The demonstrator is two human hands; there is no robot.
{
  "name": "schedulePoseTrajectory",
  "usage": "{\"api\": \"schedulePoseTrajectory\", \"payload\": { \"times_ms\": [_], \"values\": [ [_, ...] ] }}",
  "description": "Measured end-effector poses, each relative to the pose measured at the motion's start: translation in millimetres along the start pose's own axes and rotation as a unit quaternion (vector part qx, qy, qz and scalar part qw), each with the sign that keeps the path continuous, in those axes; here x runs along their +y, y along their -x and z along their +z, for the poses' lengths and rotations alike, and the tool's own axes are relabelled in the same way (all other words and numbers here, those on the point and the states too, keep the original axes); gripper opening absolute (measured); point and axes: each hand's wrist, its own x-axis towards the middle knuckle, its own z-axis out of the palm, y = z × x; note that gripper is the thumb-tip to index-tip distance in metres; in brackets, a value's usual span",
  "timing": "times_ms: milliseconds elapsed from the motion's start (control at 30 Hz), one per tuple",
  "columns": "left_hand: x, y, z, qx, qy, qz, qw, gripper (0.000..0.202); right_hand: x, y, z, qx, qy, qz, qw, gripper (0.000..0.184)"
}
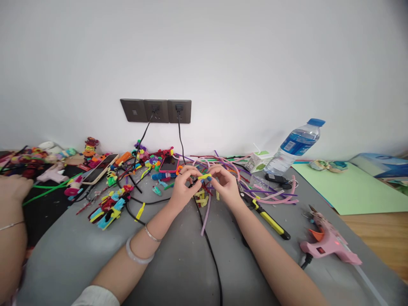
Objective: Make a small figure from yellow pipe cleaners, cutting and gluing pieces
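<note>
My left hand and my right hand meet above the grey table, fingers pinched together on a short yellow pipe cleaner piece. A pale purple pipe cleaner hangs down from between them. Small yellow offcuts lie just beneath the hands. A tangle of pink and purple pipe cleaners spreads to the right of my right hand. My left wrist wears a pale bangle and a thin bracelet.
A pink glue gun and yellow-handled cutters lie at right. A water bottle, small carton, green paper, phones and colourful finished figures crowd the back. Black cables run from wall sockets. Another person's hand is at far left.
</note>
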Motion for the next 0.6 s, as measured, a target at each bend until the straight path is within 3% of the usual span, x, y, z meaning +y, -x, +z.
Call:
{"api": "schedulePoseTrajectory", "payload": {
  "times_ms": [200, 600],
  "values": [
    [-0.3, 0.9, 0.0, -0.006, 0.01, -0.016, 1.0, 0.011, 3.7, -0.3, -1.0, 0.001, -0.069, 0.031, 0.997, 0.014],
    [-0.7, 0.1, 1.0, -0.032, 0.007, -0.027, 0.999, 0.004, 0.6, -2.2, -1.5, 0.006, -0.063, 0.052, 0.997, 0.021]
  ]
}}
